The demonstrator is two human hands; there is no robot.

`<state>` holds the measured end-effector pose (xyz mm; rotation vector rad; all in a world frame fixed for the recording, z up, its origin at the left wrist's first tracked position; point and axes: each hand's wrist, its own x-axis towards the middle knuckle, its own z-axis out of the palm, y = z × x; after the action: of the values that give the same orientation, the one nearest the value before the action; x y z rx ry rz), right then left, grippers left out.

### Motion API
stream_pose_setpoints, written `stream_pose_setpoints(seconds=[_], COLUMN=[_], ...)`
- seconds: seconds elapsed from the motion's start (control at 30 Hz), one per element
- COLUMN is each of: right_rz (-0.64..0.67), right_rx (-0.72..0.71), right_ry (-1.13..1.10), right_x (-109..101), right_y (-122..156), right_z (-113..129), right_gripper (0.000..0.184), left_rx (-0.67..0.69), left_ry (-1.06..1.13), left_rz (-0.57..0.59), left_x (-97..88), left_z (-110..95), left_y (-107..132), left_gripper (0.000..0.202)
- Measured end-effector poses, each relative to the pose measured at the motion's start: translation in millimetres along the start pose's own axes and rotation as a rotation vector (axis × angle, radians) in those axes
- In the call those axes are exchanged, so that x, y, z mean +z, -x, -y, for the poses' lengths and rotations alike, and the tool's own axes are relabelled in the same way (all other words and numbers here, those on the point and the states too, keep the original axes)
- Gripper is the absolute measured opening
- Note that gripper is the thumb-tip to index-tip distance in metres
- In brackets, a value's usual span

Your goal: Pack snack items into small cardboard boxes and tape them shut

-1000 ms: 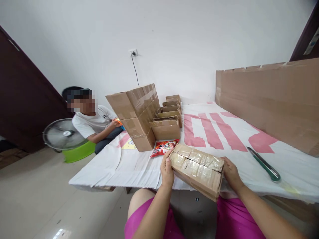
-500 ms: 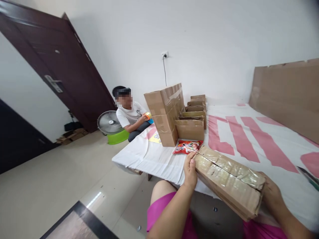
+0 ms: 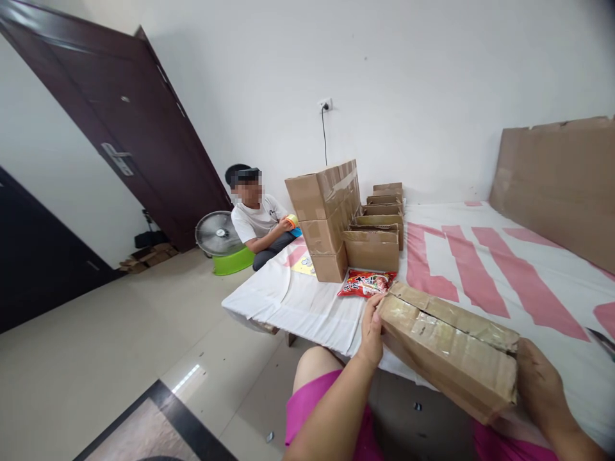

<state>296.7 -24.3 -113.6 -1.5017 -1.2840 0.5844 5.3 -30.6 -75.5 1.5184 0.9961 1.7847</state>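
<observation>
Step in hand: you are holding the taped carton (image 3: pixel 446 355) lengthwise between your palms, over the near edge of the table (image 3: pixel 480 282). Its right end is nearer to you.
Left hand (image 3: pixel 372 333): open and flat, with fingers and thumb pressed on the carton's left end.
Right hand (image 3: pixel 538 384): cupped against the right end. Its fingers are hidden behind the carton.
Next move calls for: by my judgement, steady inward pressure from both palms, since nothing supports the carton from below.
Carton contents: the flaps are taped shut along the top seam, so what is inside cannot be told.
Sealed stack (image 3: pixel 327 218): closed boxes piled at the far left of the table.
Open boxes (image 3: pixel 372 246): a row just right of the stack, running away from you. Their insides are not visible.
Red packet (image 3: pixel 366 283): lies loose on the cloth between the row and your left hand.
Seated person (image 3: pixel 259 221): on the floor beyond the table's far left corner.
</observation>
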Motion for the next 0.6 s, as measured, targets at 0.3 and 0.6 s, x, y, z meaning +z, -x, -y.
stream_pose_setpoints(seconds=[0.3,0.6], right_rz=[-0.057,-0.227], right_rx=[0.111,0.113], right_ry=[-0.151,-0.191], right_x=[0,-5], right_y=[-5,7], right_z=[-7,32], right_gripper=[0.056,0.056], left_rx=[0.056,0.079], left_ry=[0.008,0.080], left_rz=[0.117,0.184], left_x=[1.8,17.2], left_z=[3,-2], left_y=[5,12], left_gripper=[0.052,0.042])
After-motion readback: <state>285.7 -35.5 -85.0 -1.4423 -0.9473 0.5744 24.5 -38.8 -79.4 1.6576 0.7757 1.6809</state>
